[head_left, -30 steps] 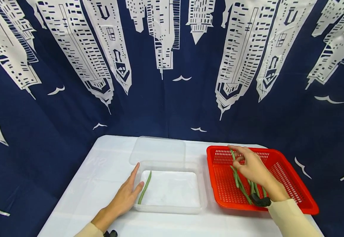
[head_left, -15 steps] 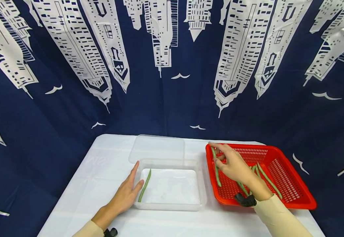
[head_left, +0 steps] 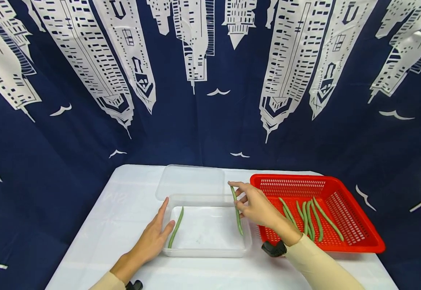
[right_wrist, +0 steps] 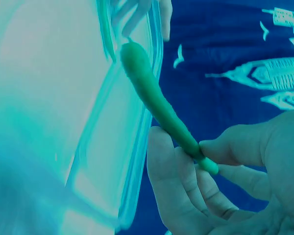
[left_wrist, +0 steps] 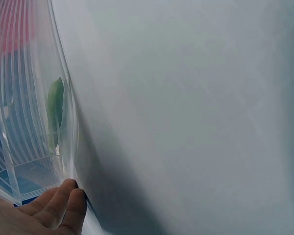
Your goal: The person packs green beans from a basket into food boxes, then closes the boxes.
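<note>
Bean (head_left: 238,220) pinched in right hand (head_left: 256,204); one end juts free

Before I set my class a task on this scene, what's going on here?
A person's right hand pinches a bean at the right end of a clear box. The left hand is at the box's left side, its fingers stretched out. One other bean lies in the box, near that side. Several more beans lie in the red basket to the right, and what looks like a lid lies behind the box.
</note>
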